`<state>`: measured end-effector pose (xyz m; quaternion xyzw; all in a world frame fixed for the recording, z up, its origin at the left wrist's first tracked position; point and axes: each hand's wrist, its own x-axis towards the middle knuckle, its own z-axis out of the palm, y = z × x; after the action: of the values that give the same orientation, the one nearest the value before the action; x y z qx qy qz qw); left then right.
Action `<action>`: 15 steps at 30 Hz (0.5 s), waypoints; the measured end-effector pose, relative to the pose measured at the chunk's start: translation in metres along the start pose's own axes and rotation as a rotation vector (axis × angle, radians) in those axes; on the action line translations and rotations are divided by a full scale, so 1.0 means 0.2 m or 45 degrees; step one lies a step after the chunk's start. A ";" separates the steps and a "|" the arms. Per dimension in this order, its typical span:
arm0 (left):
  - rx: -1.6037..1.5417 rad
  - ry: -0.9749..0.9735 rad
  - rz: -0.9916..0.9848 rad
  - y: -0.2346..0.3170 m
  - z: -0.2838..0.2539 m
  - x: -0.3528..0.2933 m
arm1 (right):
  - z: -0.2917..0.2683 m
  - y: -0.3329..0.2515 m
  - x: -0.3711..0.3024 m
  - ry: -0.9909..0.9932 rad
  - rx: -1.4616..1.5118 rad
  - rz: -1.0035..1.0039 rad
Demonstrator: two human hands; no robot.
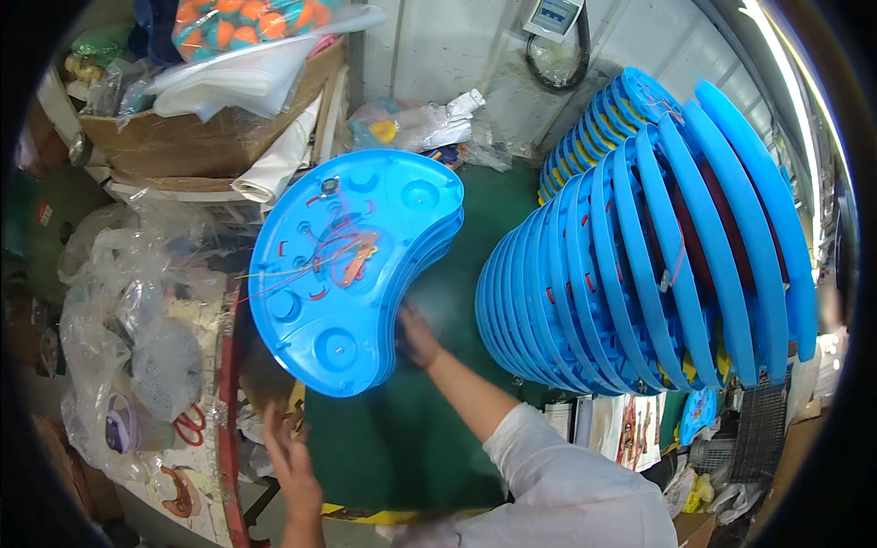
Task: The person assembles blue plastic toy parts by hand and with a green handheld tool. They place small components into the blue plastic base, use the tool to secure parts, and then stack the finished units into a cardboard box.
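A kidney-shaped blue plastic shell (315, 215) lies with its hollow inside up, on top of at least one similar shell. Red and yellow wires, a small orange-brown board (358, 265) and a round metal part (329, 186) sit inside it. At its inward-curving right side is my right hand (417, 336), close against the rim; its fingers are partly hidden and blurred. My left hand (292, 464) is in the air below the shell, fingers spread and holding nothing.
To the right, a tall leaning stack of blue shells (585, 274) stands on the green surface (365, 447), another stack (594, 137) behind it. A cluttered white bench (206, 457) with plastic bags is at left. Beyond it sits a cardboard box (183, 146) under bagged orange-and-teal balls (242, 23).
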<state>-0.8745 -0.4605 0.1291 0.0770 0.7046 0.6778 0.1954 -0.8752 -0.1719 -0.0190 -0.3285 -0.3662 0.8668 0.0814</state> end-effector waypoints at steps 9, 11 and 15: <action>-0.365 -0.213 0.003 0.10 0.26 0.59 | -0.15 0.24 -0.04 -0.245 0.357 -0.155; -0.169 -0.297 0.025 0.10 0.32 0.51 | -0.23 0.24 -0.04 -0.253 0.432 -0.148; -0.115 -0.558 0.156 0.20 0.60 0.59 | -0.34 0.16 0.10 -0.002 0.508 -0.359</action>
<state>-0.9435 -0.3024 0.1479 0.2562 0.6084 0.6862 0.3055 -0.8445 -0.1482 -0.0859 -0.2510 -0.2301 0.9023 0.2644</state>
